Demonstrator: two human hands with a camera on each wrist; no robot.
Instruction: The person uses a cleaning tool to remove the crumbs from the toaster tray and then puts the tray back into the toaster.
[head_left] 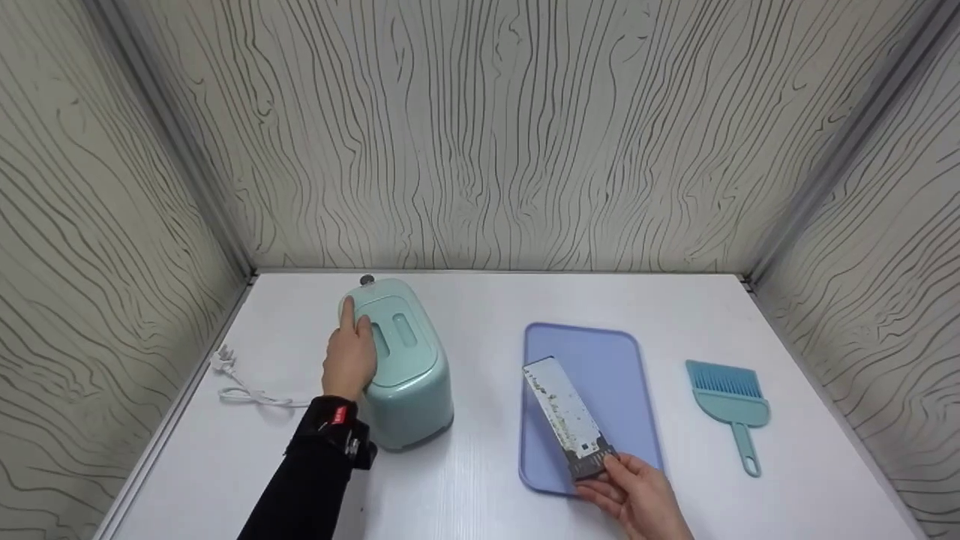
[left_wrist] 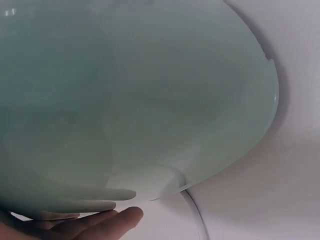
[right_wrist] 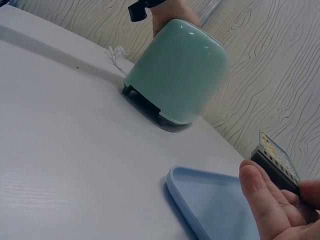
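A mint-green toaster (head_left: 409, 409) with a slotted lid (head_left: 405, 360) on top stands at the left of the table. My left hand (head_left: 351, 364) rests against its left side, thumb at the lid and fingers extended. In the left wrist view, straight fingers (left_wrist: 112, 225) lie alongside the glossy toaster wall (left_wrist: 175, 100). My right hand (head_left: 637, 491) pinches the dark end of a long metal crumb tray (head_left: 566, 405), thumb on top and fingers underneath. Yellowish crumbs lie on the tray, which is held over a blue-purple plastic tray (head_left: 615, 360). A dark gap (right_wrist: 142, 105) shows at the toaster's base.
A teal brush nested in a small dustpan (head_left: 731, 405) lies at the right. The toaster's white cord and plug (head_left: 259, 396) lie at the left. A small dark round knob (head_left: 367, 280) shows behind the toaster. Wood-patterned walls (head_left: 480, 135) enclose the white table.
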